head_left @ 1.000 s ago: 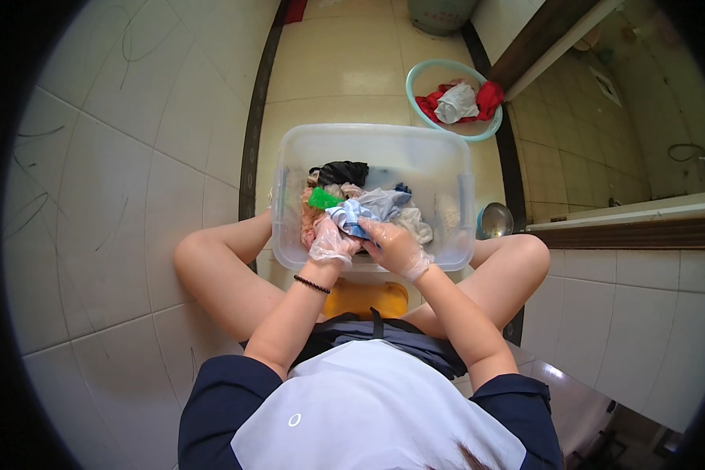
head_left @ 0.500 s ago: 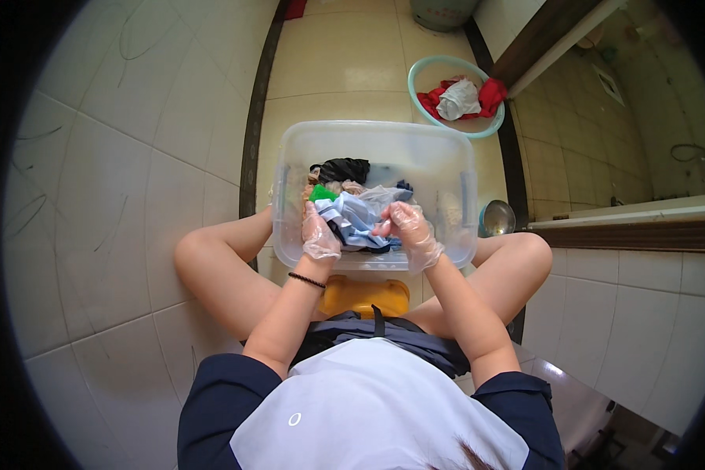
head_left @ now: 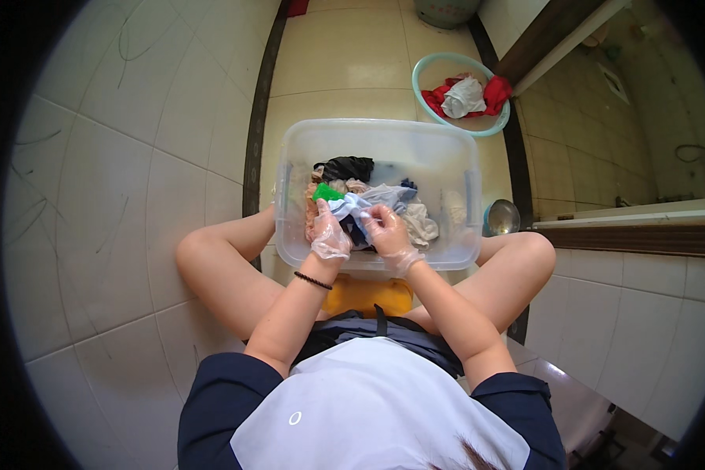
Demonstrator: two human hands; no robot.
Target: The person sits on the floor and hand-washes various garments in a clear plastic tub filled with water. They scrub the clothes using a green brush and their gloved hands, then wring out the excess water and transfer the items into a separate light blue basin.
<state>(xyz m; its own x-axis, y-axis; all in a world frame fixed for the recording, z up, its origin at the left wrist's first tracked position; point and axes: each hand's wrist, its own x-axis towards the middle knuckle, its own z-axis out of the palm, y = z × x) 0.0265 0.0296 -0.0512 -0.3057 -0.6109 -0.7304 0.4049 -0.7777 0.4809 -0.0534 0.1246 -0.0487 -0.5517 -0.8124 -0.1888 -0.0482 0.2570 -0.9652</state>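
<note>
A clear plastic tub (head_left: 415, 137) stands between my knees with wet clothes in it. My left hand (head_left: 330, 235), in a clear plastic glove, grips a light blue cloth (head_left: 348, 205). A small bright green object (head_left: 328, 192), its kind unclear, shows just beyond that thumb. My right hand (head_left: 387, 231), gloved too, has its fingers closed on the same cloth, close beside the left. Around them in the tub lie a black garment (head_left: 348, 168), a pale grey-blue piece (head_left: 389, 197) and a cream cloth (head_left: 420, 225). Something dark shows under the hands.
Beyond the tub at the right, a pale green basin (head_left: 417, 78) holds red and white clothes. A metal bowl (head_left: 503, 217) sits by my right knee. A yellow object (head_left: 370, 298) is below the tub's near edge. Tiled wall (head_left: 110, 235) runs along the left.
My right hand has moved left and inward, close to my left hand. The light blue cloth is now bunched between them, and the cream cloth at the right has come into sight.
</note>
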